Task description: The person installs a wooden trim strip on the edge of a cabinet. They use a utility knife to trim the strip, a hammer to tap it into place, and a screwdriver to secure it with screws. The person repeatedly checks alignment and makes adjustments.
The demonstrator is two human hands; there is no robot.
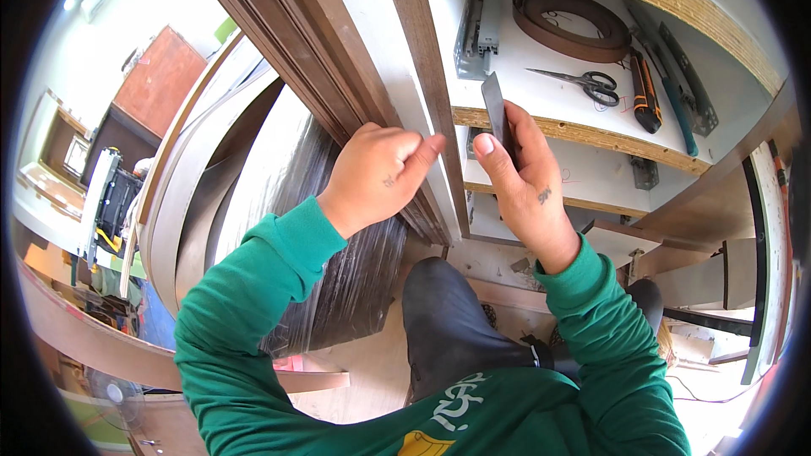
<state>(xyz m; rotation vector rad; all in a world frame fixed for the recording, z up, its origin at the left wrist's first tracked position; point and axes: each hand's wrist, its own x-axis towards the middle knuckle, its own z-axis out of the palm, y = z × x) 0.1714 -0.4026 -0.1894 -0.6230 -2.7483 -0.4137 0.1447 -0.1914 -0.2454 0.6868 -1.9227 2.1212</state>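
My right hand [530, 188] grips a flat dark strip [496, 105] with a slanted end, perhaps a blade; it stands nearly upright between thumb and fingers. In front of the brown-edged cabinet side [422, 51], my left hand [378, 171] is curled closed with its thumb pointing right. Whatever it holds, if anything, is hidden. Beyond my right hand, a white shelf [507, 97] carries scissors [591, 84], an orange and black utility knife [644, 93] and a coil of brown edge banding [570, 24].
Metal drawer slides [487, 21] lie on the shelf's left, with brackets [688, 76] on its right. Brown frame profiles [296, 25] and a plastic-wrapped panel [355, 287] stand at my left. Curved boards [182, 169] lean farther left. A fan [116, 393] is at lower left.
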